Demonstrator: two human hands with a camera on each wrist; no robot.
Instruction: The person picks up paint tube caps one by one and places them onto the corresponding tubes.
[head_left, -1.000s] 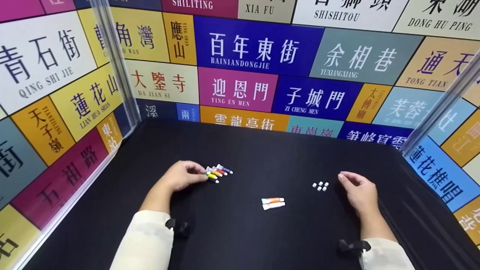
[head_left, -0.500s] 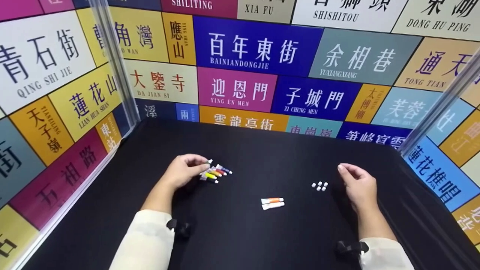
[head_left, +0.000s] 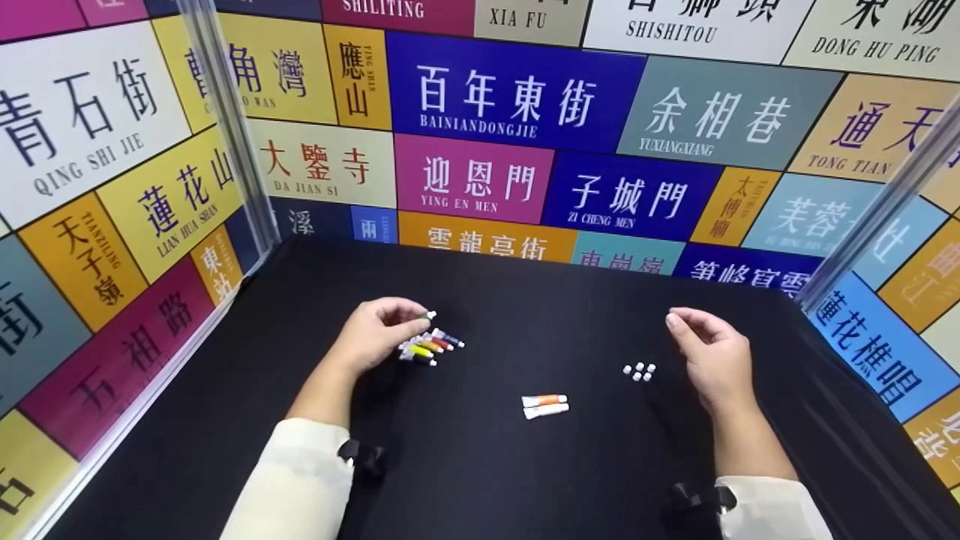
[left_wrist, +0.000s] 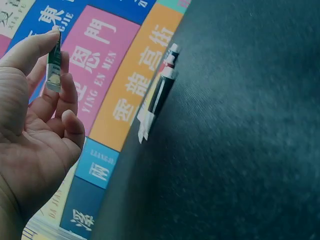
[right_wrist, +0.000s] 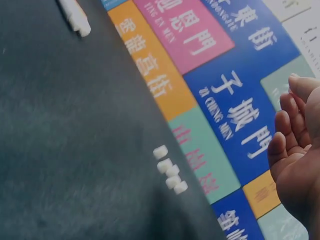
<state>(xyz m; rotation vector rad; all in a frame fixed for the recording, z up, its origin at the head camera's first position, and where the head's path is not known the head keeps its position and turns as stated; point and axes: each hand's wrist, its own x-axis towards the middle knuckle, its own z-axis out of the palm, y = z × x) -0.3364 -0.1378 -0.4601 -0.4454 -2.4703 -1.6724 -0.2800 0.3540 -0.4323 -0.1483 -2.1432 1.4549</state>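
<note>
My left hand (head_left: 379,334) pinches a small green paint tube (left_wrist: 53,67) between thumb and fingertips, raised off the black cloth. Only its white end shows in the head view. Just below that hand lies a row of several small paint tubes, among them a yellow tube (head_left: 421,350) and a black tube (left_wrist: 161,92). My right hand (head_left: 716,360) hovers over the right side with fingers loosely curled, holding nothing. Beneath and left of it sit several small white caps (head_left: 638,373).
Between the hands, an orange tube (head_left: 551,400) and a white tube (head_left: 547,411) lie side by side. Black cloth (head_left: 480,480) covers the table. Panels printed with coloured street signs (head_left: 517,94) stand behind and at both sides.
My left hand has lifted the green tube from the row and moved it up and slightly right. My right hand has risen a little away from the caps.
</note>
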